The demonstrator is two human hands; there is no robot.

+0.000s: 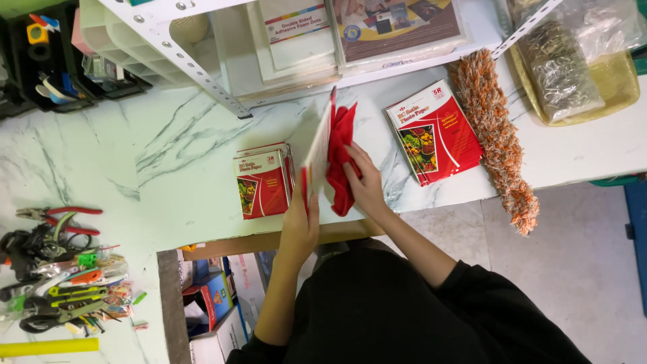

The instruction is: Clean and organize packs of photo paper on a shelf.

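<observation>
My left hand [298, 226] grips the near edge of a flat paper pack [317, 152] that stands tilted on its edge on the marble counter [182, 162]. Against the pack's right face my right hand [364, 182] presses a red cloth [340, 152]. A small stack of red paper packs [263, 182] lies just left of the held one. Another red paper pack stack [435, 131] lies to the right.
An orange and white fluffy duster [495, 135] lies at the counter's right edge. Pliers, scissors and other tools [60, 269] crowd the left counter. A metal shelf [323, 40] holds flat packs at the back. Boxes [216, 303] sit under the counter.
</observation>
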